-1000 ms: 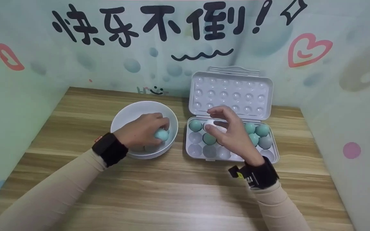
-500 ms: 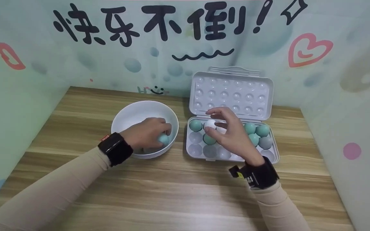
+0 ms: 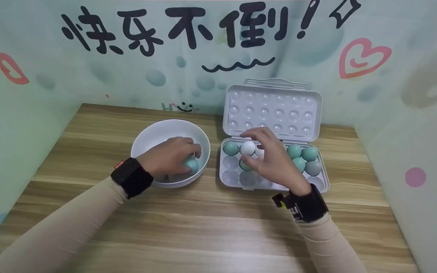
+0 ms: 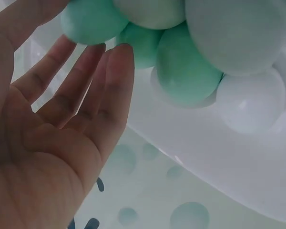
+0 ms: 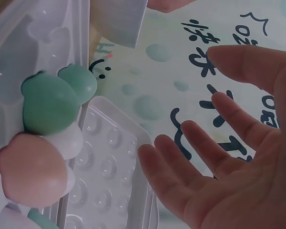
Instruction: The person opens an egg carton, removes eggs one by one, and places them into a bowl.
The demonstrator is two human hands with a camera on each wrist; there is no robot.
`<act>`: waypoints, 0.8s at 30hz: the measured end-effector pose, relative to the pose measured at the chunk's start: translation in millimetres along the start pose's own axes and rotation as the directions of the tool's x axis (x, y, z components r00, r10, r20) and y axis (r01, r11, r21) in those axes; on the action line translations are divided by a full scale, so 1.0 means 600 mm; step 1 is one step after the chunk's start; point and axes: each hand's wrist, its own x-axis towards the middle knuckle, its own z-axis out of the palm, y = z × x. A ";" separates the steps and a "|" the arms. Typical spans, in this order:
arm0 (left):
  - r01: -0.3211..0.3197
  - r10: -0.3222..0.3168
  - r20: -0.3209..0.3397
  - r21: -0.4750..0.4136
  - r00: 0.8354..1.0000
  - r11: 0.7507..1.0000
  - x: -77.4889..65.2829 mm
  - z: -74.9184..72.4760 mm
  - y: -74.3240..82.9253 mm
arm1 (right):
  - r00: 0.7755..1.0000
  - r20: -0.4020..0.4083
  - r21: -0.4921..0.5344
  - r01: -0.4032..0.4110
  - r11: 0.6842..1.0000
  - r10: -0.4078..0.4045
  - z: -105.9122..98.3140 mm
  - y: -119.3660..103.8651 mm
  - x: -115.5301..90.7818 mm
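My left hand (image 3: 171,157) reaches into the white bowl (image 3: 148,138), thumb and fingers round a mint-green egg (image 3: 192,165). In the left wrist view the thumb and fingertips meet that egg, beside several green, pale and white eggs (image 4: 251,98). Over the hinged egg box (image 3: 237,183) hovers my right hand (image 3: 277,163), fingers spread and slightly bent. A white egg (image 3: 247,148) in the back row lies beneath its thumb and fingertips. Nothing shows between the right fingers in the right wrist view, where a pink egg (image 5: 33,169) and a green egg (image 5: 50,102) sit in their cups.
The box's dimpled lid (image 3: 271,110) stands upright against the printed backdrop (image 3: 127,87). Several green and grey eggs (image 3: 313,168) fill cups at the right, and some front cups hold none. Bare wooden tabletop (image 3: 203,227) lies in front of the bowl and box.
My left hand has lowered a little into the bowl with the mint-green egg. The right hand has shifted slightly left, and more of the white egg shows beneath it.
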 end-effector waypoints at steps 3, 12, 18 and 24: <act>0.031 -0.031 -0.012 -0.021 0.999 0.999 -0.005 -0.010 0.006 | 0.999 0.029 -0.056 0.016 0.998 -0.014 0.001 0.003 0.000; -0.014 0.002 -0.197 -0.060 0.980 0.998 -0.013 -0.018 0.025 | 0.996 0.079 -0.200 0.064 0.978 -0.049 0.006 0.013 -0.001; -0.063 0.042 -0.323 -0.053 0.945 0.997 -0.020 -0.005 0.034 | 0.990 0.070 -0.289 0.137 0.947 -0.122 0.011 0.020 -0.003; -0.056 0.013 -0.384 -0.103 0.923 0.993 -0.026 0.005 0.049 | 0.987 0.113 -0.351 0.145 0.925 -0.112 0.014 0.023 -0.005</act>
